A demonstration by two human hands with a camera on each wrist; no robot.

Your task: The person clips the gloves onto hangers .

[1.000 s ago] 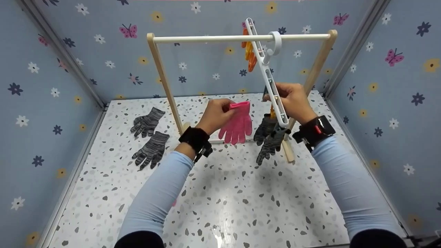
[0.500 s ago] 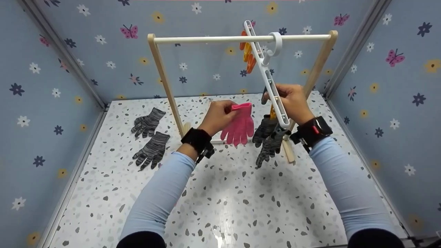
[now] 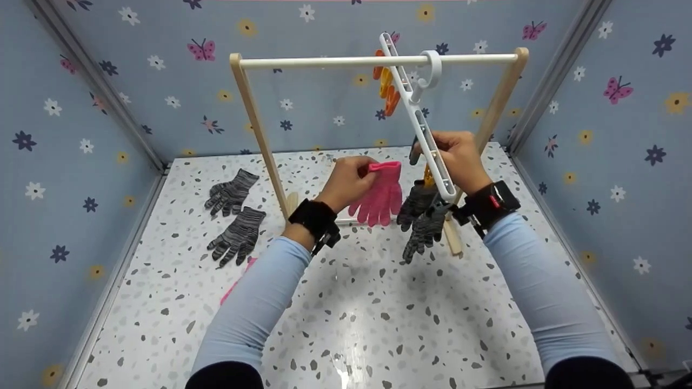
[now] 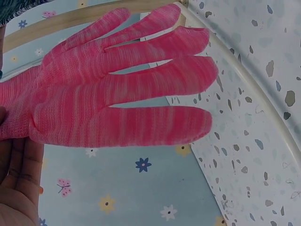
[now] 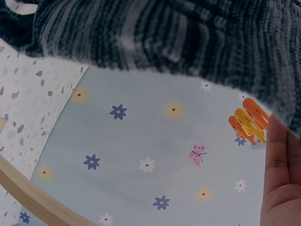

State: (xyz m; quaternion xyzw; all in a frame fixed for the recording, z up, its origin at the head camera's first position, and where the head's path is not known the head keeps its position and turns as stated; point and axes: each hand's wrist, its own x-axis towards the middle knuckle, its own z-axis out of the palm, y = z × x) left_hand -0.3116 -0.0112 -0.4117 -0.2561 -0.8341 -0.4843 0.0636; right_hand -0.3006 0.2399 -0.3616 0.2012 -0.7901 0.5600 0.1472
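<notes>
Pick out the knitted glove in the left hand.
The pink knitted glove, its cuff pinched by the left hand; the grey striped knitted gloves lie or hang elsewhere.

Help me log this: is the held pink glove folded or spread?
Spread: the left hand holds the pink glove by its cuff, and in the left wrist view the glove's five fingers show apart.

1. Head view: looks forward and down from above the person's sleeves point(image 3: 254, 302), far enough back to take in the whole rack point(image 3: 335, 62) and much of the speckled surface point(image 3: 346, 302).
2. Left wrist view: close to the pink glove point(image 4: 122, 94), turned sideways, facing the flowered wall point(image 4: 141, 183).
3. Right wrist view: also sideways, very near a grey glove point(image 5: 164, 42), facing the wall.
4. Head and left wrist share the pink glove; head and right wrist, the orange and yellow clips point(image 5: 254, 112).
</notes>
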